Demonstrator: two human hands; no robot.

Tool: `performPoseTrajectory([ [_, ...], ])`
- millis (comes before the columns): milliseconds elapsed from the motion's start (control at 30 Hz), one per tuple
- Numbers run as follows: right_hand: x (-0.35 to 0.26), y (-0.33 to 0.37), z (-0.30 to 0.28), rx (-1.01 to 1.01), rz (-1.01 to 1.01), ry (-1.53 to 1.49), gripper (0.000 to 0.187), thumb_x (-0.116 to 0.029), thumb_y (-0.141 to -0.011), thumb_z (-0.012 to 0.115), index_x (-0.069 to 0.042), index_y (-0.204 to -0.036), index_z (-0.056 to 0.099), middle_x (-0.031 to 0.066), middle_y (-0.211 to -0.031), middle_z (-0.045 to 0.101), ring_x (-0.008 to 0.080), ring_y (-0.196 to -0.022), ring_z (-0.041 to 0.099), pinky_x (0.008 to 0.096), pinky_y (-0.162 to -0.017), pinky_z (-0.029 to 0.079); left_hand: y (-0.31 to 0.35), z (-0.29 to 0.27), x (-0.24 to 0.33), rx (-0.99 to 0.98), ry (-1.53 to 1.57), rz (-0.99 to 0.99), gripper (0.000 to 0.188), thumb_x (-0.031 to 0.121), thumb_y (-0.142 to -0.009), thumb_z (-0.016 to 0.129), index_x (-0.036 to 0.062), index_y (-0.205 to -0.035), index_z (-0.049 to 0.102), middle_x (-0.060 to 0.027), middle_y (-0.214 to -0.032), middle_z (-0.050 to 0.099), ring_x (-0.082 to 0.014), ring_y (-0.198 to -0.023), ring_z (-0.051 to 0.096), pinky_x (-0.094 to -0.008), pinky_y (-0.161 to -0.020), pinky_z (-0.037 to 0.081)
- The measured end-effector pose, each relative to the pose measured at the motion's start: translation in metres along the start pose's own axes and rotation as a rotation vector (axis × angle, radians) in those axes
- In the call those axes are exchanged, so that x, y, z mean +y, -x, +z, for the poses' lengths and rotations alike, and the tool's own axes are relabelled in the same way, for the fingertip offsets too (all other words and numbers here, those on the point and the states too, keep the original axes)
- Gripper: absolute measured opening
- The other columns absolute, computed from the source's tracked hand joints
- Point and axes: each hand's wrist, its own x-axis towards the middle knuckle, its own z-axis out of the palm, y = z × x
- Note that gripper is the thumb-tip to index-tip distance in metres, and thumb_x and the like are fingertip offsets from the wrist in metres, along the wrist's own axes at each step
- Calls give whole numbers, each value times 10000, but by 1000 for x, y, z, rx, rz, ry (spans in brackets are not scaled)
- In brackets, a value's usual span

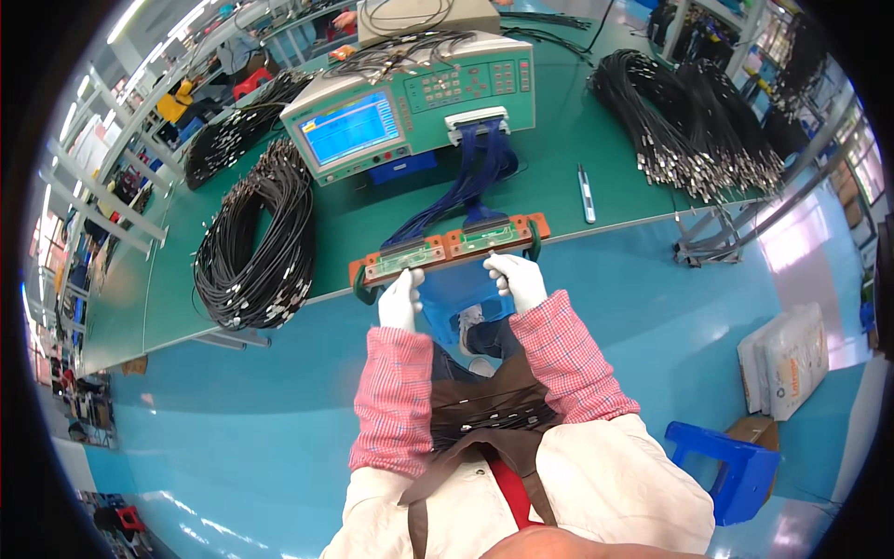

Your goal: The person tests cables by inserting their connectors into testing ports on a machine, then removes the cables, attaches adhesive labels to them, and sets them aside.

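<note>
Tester screen: beyond the left hand, a blue screen is filled with rows of pale characters, too small to be read.
Tester keypad: beyond the grip, small marked keys are set in the green front of a boxy instrument; their legends cannot be made out.
Sack: well apart, to the right of and nearer the body than the right hand, a white sack is printed in orange.
Left grip: the white-gloved hand is raised, fingers bent and pointed forward; whether anything is pinched cannot be told.
Right grip: thumb and forefinger are brought close together, the other fingers curled; whether a thin piece is held between them cannot be told.
Forearms: both are reached forward from the body in red checked sleeves.
Test fixture: an orange-brown fixture bearing two green boards is set just beyond both hands, along the near edge of the green table.
Ribbon cables: blue cables are run from the instrument to the boards.
Cable bundles: black cables are coiled left of the left hand and heaped far right of the right hand.
Cutter: a slim pale-blue tool is laid beyond and right of the right hand.
</note>
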Motion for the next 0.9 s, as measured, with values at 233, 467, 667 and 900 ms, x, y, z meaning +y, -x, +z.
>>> performPoseTrajectory([
  [233, 1, -7, -7, 34, 36, -33, 215, -242, -791, 610, -33, -752, 637, -24, -623, 512, 35, -501, 416, 177, -452, 339, 10, -86, -63, 15, -220, -208, 353, 369, -871, 514, 69, -972, 672, 36, -576, 441, -65, -440, 363, -216, -408, 288],
  [467, -4, -10, -12, 39, 29, -56, 178, -204, -772, 608, -33, -738, 640, -27, -628, 517, 34, -508, 422, 178, -452, 335, 14, -166, -171, -55, -460, -165, 358, 256, -892, 462, 7, -1128, 562, -149, -1077, 609, -227, -1054, 552, -287, -904, 400],
  [667, -1, -10, 11, 129, -2, -146, 141, -164, -756, 629, -23, -751, 644, -23, -612, 520, 33, -487, 417, 176, -427, 321, 27, -181, -174, -2, -659, -2, 354, 276, -881, 462, 38, -1114, 581, -163, -1081, 603, -271, -1059, 544, -322, -914, 401],
  [900, 34, -35, 17, 256, -128, -327, 72, -110, -733, 620, -43, -759, 609, -22, -576, 489, 48, -436, 400, 190, -405, 327, 56, -145, -88, -52, -1028, 336, 364, 313, -883, 384, 80, -1063, 600, -145, -1079, 594, -324, -1034, 531, -364, -911, 403],
])
